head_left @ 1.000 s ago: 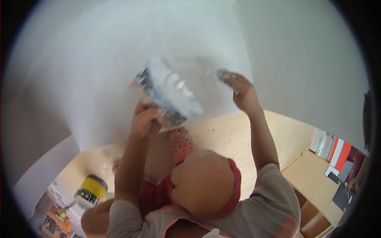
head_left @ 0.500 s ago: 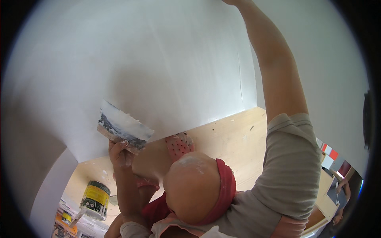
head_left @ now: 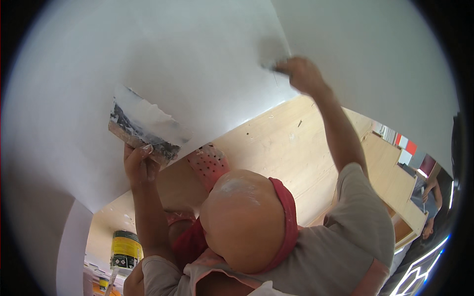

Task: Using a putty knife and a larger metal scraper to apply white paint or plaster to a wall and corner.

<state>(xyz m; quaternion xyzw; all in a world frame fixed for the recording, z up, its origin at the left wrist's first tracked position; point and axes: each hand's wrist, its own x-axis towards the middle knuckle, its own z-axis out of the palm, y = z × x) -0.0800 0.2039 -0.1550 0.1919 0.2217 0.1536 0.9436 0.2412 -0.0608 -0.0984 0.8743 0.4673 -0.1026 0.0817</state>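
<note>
My left hand (head_left: 140,160) is closed around the handle side of a wide putty knife (head_left: 126,129), with the fingers under the blade. White putty (head_left: 148,112) lies along its upper part, and the dark blade is smeared. My right hand (head_left: 307,76) reaches out to the white wall (head_left: 197,44), near the inside corner, closed on a smaller putty knife (head_left: 276,68). That blade is blurred and seems to touch the wall or lie very close to it; its handle is mostly hidden in the fist.
Below the wall runs a pale wooden surface (head_left: 276,143), where my foot stands in a pink perforated clog (head_left: 210,162). My bent knee (head_left: 242,222) is between my arms. A yellow-and-black bucket (head_left: 126,250) stands lower left. Another person (head_left: 430,200) is at far right.
My right hand has come down from the top edge, bringing the smaller putty knife into view by the corner. The wide putty knife in my left hand sits slightly higher and further left.
</note>
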